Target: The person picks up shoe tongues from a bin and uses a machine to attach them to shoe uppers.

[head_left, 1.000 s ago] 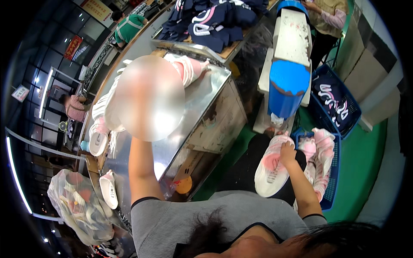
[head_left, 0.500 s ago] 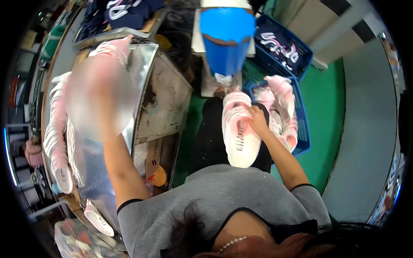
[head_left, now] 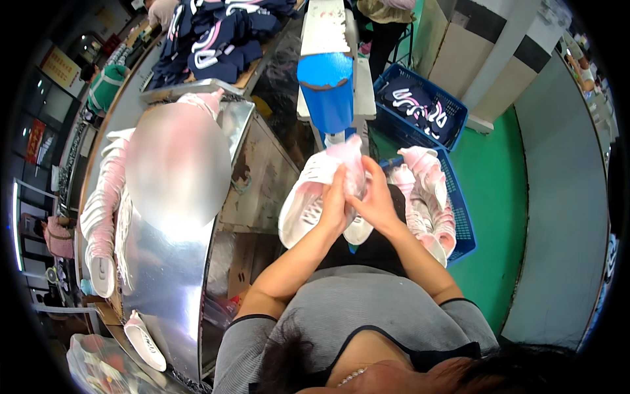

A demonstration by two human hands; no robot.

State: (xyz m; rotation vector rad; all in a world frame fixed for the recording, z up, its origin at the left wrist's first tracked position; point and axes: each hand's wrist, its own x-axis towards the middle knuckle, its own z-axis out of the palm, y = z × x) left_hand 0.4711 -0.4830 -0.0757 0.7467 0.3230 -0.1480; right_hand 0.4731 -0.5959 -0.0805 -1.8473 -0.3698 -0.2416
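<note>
over the person's lap, in front of the blue and white machine [head_left: 326, 98], 2 pink and white shoes are held close together. the left hand [head_left: 335, 197] has a narrow grip on the left shoe [head_left: 302, 207]; its fingers point up along the inner side. the right hand [head_left: 375, 197] holds the right shoe [head_left: 354, 172], thumb and fingers bent about it; exact fingertip contact is partly hidden. just right of the lap, a blue basket [head_left: 464, 220] contains more shoes [head_left: 426, 177], nested. on the metal table [head_left: 164, 276] at left, a shoe row [head_left: 102, 210] lies along the far edge, and 1 single shoe [head_left: 146, 341] lies nearer the person. a round blur hides part of the tabletop.
</note>
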